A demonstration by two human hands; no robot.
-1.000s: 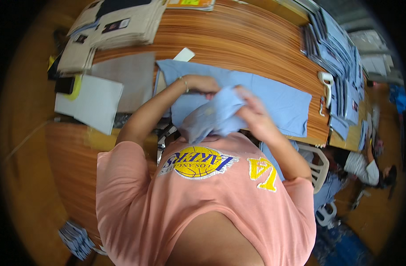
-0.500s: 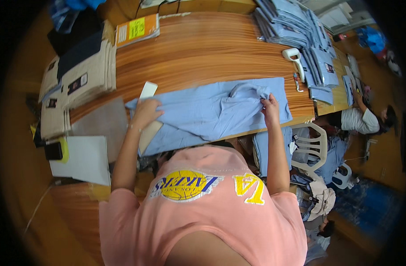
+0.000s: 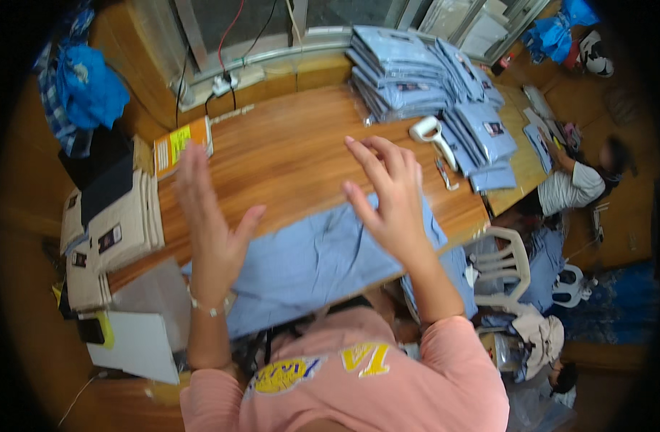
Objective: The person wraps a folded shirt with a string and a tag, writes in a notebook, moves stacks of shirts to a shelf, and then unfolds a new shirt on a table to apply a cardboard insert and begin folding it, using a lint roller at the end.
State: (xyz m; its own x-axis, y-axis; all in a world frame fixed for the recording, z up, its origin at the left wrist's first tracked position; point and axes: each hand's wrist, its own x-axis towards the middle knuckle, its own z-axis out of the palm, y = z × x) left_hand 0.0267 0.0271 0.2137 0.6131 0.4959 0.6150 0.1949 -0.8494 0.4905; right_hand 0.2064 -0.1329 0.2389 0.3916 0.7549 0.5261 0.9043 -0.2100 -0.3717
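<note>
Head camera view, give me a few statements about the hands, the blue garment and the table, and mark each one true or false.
1. Both hands are open and raised above the light blue garment. True.
2. The right hand grips the white handheld tool. False: the tool lies on the wooden table, untouched.
3. Folded blue garments are stacked at the table's far right. True.
4. The left hand holds the orange box. False: it holds nothing.

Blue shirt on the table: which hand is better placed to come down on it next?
Probably the right hand: it hovers open directly over the blue shirt, near its right edge. The left hand is raised over bare wooden table, beyond the shirt's left end.
</note>
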